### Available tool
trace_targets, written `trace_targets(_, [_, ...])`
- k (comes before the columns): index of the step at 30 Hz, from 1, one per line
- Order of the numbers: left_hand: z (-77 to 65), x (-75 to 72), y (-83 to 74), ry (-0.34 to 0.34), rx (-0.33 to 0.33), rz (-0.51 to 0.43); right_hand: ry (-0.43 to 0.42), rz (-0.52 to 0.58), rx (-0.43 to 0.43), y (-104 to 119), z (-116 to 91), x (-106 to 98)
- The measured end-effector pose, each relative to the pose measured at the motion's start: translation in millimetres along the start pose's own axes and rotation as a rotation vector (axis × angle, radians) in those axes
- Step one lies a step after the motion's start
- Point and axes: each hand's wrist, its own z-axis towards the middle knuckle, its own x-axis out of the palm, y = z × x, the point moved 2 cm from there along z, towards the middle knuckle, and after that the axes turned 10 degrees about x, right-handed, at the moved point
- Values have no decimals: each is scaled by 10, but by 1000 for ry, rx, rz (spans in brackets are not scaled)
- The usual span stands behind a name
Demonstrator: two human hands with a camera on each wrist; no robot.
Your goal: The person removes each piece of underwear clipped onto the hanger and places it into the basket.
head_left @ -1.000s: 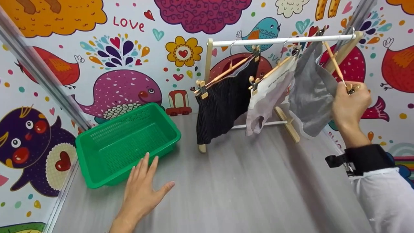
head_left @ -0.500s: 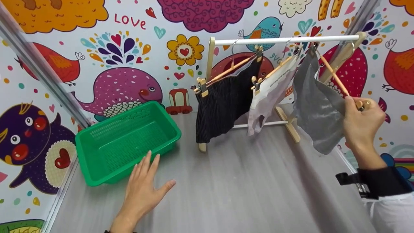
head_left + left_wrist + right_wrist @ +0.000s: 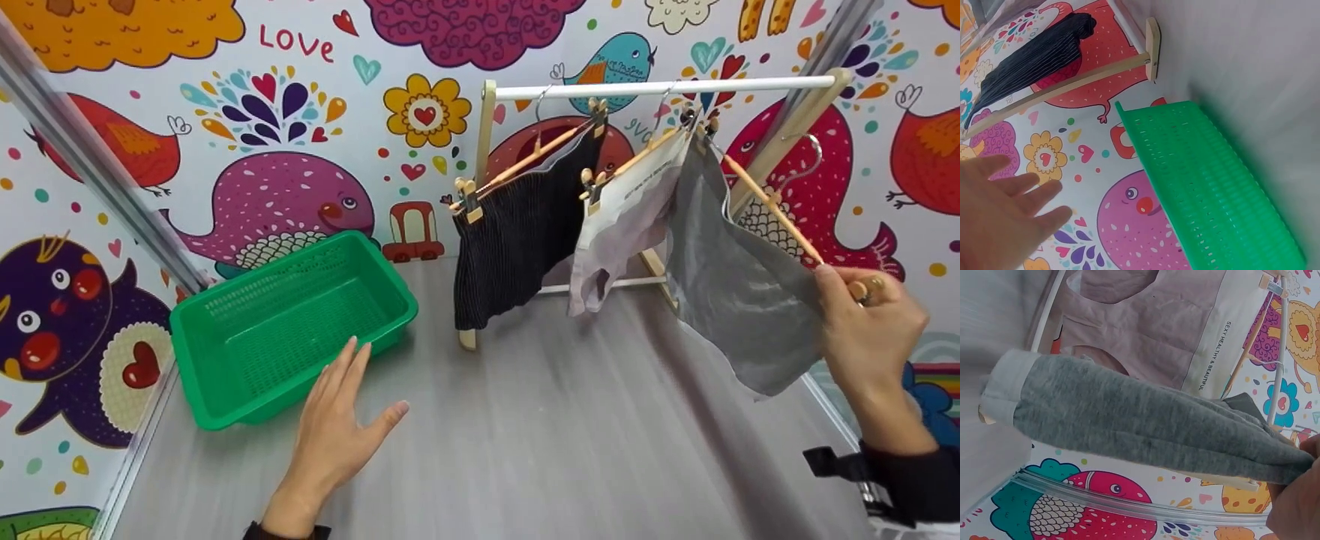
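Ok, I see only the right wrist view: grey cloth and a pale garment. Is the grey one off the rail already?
Observer: Yes. Its hanger has its hook free of the white rail; the right hand holds the hanger's end.
Operator: And how many garments are on the rail?
Observer: Two, a black one and a pale one.
Operator: Where is the left hand?
Observer: The left hand lies flat on the table beside the green basket.
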Motion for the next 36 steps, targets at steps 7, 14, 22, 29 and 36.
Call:
trace_targets(7, [41, -44, -25, -14, -23, -20, 16, -106, -20, -225, -100, -175])
trace_targets(14, [41, -31, -30, -33, -18, -37, 51, -108, -34, -422, -57, -348])
trace_targets(22, [40, 0, -44, -45, -4, -71, 123, -149, -11, -405, -47, -469])
trace_targets(29, [32, -13, -79, -51, -5, -81, 179, -117, -26, -395, -99, -533])
trace_targets(36, [19, -43, -118, -75, 11, -88, 234, -107, -67, -353, -177, -557])
